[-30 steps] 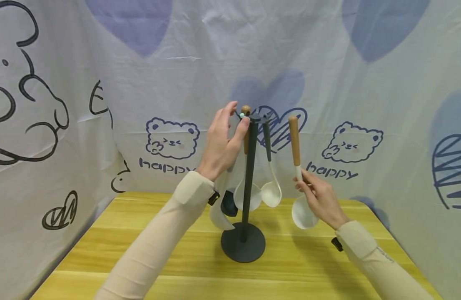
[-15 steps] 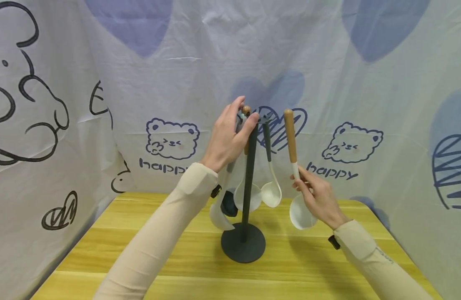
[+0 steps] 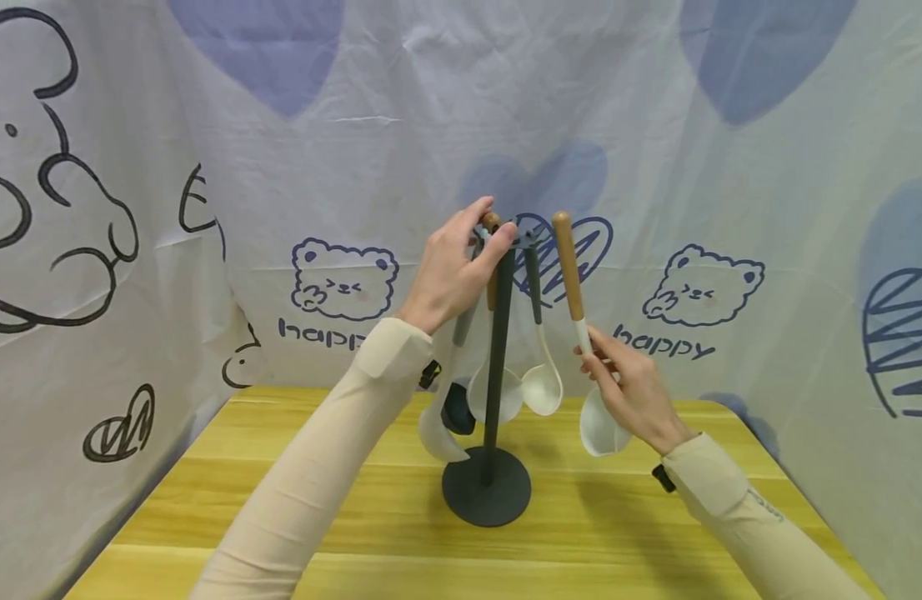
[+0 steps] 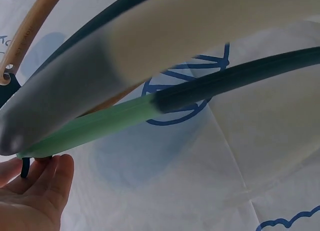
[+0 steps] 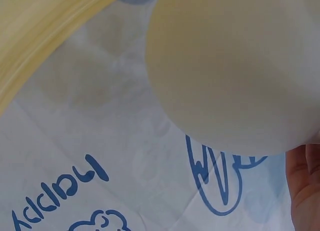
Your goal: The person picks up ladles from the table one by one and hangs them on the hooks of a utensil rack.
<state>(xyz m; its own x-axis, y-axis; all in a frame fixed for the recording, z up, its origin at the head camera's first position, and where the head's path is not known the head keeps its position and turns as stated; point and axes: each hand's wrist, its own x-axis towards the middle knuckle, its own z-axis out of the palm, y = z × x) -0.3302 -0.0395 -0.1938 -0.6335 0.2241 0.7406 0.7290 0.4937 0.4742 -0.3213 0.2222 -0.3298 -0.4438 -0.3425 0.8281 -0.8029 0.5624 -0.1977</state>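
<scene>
In the head view a black utensil rack [image 3: 498, 358] stands upright, and my left hand [image 3: 453, 271] grips its top, thumb in front. The left wrist view shows my fingers [image 4: 60, 181] by a dark hook, below a light-green handle end [image 4: 110, 122] and a grey handle [image 4: 60, 86]. My right hand [image 3: 629, 387] holds a ladle by the white neck below its wooden handle [image 3: 569, 267], just right of the rack. The ladle's white bowl [image 3: 603, 427] hangs down, partly behind the hand; its smooth round surface [image 5: 235, 76] fills much of the right wrist view.
On the rack hang a white ladle with a dark handle [image 3: 542, 388], a curved white utensil [image 3: 438, 433], a dark utensil head [image 3: 458, 408] and a round white head [image 3: 498, 408]. The rack's round base [image 3: 487, 492] rests on a wooden table [image 3: 341, 508] before a printed cloth [image 3: 401, 150].
My right hand has moved the ladle slightly left toward the rack, and its handle top has risen and tilted left. My left hand has shifted a little right onto the rack's top.
</scene>
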